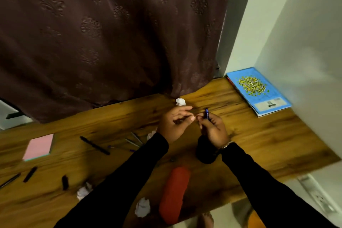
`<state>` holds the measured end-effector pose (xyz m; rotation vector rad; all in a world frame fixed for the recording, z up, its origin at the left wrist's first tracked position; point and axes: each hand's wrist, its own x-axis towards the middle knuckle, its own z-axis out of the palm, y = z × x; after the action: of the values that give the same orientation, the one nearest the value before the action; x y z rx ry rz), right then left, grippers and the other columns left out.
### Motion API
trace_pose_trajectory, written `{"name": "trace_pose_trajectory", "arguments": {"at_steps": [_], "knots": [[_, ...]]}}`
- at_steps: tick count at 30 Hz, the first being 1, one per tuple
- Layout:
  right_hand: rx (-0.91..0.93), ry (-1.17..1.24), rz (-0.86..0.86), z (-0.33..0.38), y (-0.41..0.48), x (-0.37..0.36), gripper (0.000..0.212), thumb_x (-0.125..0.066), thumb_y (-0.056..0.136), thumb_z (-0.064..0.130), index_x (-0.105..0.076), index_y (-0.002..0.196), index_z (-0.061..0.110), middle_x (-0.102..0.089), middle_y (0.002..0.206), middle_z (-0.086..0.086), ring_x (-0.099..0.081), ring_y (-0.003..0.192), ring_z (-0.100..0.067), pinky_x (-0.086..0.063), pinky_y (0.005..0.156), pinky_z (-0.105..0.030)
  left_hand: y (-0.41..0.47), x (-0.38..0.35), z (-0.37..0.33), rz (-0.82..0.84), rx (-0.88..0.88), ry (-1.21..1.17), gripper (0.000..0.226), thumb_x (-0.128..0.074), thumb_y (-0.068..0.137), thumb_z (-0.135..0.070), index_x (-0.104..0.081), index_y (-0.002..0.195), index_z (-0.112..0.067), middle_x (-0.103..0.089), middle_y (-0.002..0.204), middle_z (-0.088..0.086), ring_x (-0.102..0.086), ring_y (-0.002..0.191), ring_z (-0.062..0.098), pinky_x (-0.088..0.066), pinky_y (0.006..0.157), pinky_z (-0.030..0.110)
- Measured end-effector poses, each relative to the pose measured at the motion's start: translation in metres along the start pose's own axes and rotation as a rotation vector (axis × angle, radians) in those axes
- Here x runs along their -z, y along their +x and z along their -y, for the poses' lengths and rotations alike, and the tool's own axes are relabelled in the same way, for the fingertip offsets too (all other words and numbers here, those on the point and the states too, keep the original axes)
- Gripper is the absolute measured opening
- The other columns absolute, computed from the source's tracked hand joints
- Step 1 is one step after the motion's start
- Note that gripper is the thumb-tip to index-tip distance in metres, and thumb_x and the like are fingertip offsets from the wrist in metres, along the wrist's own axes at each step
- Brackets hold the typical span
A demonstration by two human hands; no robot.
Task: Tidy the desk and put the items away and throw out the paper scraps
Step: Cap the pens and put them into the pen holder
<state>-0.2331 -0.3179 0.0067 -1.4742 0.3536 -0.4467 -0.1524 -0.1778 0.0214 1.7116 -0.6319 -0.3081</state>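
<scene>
Curled round a blue pen (206, 113), the right hand (214, 131) holds it upright above the desk (259, 135). The left hand (172, 124) has loose fingers reaching the pen's lower end, perhaps pinching it; blur hides that. Nearest lie a paper scrap (142, 209) and a red pouch (174, 194), then scattered pens (94, 145), then a second scrap (180, 102) by the curtain (111, 42).

The bench (259, 135) is showing grained brown wood with a faint sheen. The curtain (111, 33) is hanging as embossed matt cloth. The scraps (180, 101) are lying as crumpled white paper. The pouch (174, 194) is looking like matt red cloth, the book (259, 90) glossy, the pen (206, 114) blue plastic.
</scene>
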Motion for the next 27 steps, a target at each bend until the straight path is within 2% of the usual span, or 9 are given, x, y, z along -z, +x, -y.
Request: {"name": "trace_pose_trajectory", "arguments": {"at_steps": [5,8,10,12,14,18,22,25,27], "knots": [[-0.009,0.060,-0.098,-0.017,0.001,0.026,0.011,-0.060,0.084,0.009,-0.064,0.075,0.006,-0.058,0.055,-0.009,-0.049,0.053,-0.024,-0.039,0.055,-0.029,-0.003,0.002,0.029,-0.115,0.112,0.053,0.017,-0.077,0.083,-0.023,-0.072,0.094,-0.035,-0.073,0.082,-0.008,-0.071,0.081,0.009,-0.058,0.077,0.034],[0.131,0.003,-0.160,-0.015,0.012,0.025,0.012,-0.061,0.086,-0.002,-0.064,0.075,0.003,-0.068,0.065,0.000,-0.060,0.064,-0.028,-0.048,0.064,-0.032,-0.019,0.032,0.046,-0.176,0.207,0.068,0.011,-0.075,0.086,-0.024,-0.073,0.096,-0.029,-0.072,0.083,-0.004,-0.070,0.080,0.011,-0.057,0.072,0.031],[0.233,-0.097,-0.135,-0.010,0.017,0.011,0.017,-0.066,0.084,0.009,-0.061,0.075,-0.005,-0.069,0.072,-0.006,-0.063,0.066,-0.025,-0.051,0.067,-0.031,-0.034,0.058,0.056,-0.219,0.261,0.096,0.009,-0.073,0.089,-0.024,-0.072,0.098,-0.023,-0.070,0.082,-0.003,-0.068,0.078,0.012,-0.056,0.071,0.028],[0.322,-0.210,-0.036,-0.006,0.017,-0.015,0.024,-0.064,0.085,0.020,-0.063,0.075,-0.002,-0.069,0.075,-0.014,-0.064,0.069,-0.025,-0.052,0.067,-0.030,-0.051,0.088,0.067,-0.300,0.328,0.178,0.005,-0.072,0.089,-0.027,-0.071,0.094,-0.025,-0.069,0.085,-0.005,-0.067,0.082,0.012,-0.055,0.075,0.028],[0.386,-0.401,0.110,-0.012,0.014,-0.045,0.017,-0.060,0.086,0.024,-0.068,0.079,0.011,-0.071,0.079,-0.002,-0.067,0.073,-0.014,-0.053,0.068,-0.023,-0.067,0.116,0.078,-0.402,0.392,0.269,0.006,-0.074,0.088,-0.023,-0.070,0.086,-0.028,-0.069,0.085,-0.006,-0.066,0.081,0.012,-0.056,0.076,0.031],[0.227,-0.705,0.472,-0.052,0.006,-0.133,0.016,-0.055,0.075,0.032,-0.068,0.078,0.024,-0.070,0.075,0.008,-0.065,0.071,-0.007,-0.051,0.071,-0.031,-0.106,0.184,0.098,-0.583,0.602,0.397,0.016,-0.073,0.083,-0.015,-0.072,0.088,-0.029,-0.074,0.087,-0.003,-0.064,0.078,0.014,-0.054,0.079,0.031],[0.104,-1.179,0.837,-0.090,0.001,-0.212,0.027,-0.054,0.087,0.024,-0.072,0.105,0.014,-0.070,0.111,-0.010,-0.063,0.107,-0.028,-0.047,0.094,-0.038,-0.137,0.221,0.106,-0.726,0.709,0.431,0.008,-0.071,0.084,-0.015,-0.073,0.089,-0.021,-0.070,0.083,-0.002,-0.063,0.079,0.017,-0.053,0.079,0.030],[0.151,-1.267,0.834,-0.102,0.001,-0.249,0.038,-0.053,0.088,0.022,-0.062,0.123,0.011,-0.057,0.134,-0.014,-0.049,0.128,-0.030,-0.038,0.109,-0.042,-0.150,0.234,0.121,-0.817,0.734,0.366,0.014,-0.074,0.075,-0.015,-0.070,0.066,-0.025,-0.071,0.072,-0.002,-0.068,0.076,0.021,-0.057,0.083,0.034],[0.151,-1.278,0.859,-0.103,-0.001,-0.270,0.050,-0.055,0.088,0.023,-0.050,0.138,0.016,-0.041,0.149,-0.010,-0.035,0.140,-0.027,-0.028,0.114,-0.042,-0.157,0.245,0.132,-0.793,0.745,0.340,0.009,-0.074,0.072,-0.023,-0.069,0.069,-0.030,-0.071,0.072,-0.007,-0.068,0.074,0.018,-0.058,0.082,0.034]]}}
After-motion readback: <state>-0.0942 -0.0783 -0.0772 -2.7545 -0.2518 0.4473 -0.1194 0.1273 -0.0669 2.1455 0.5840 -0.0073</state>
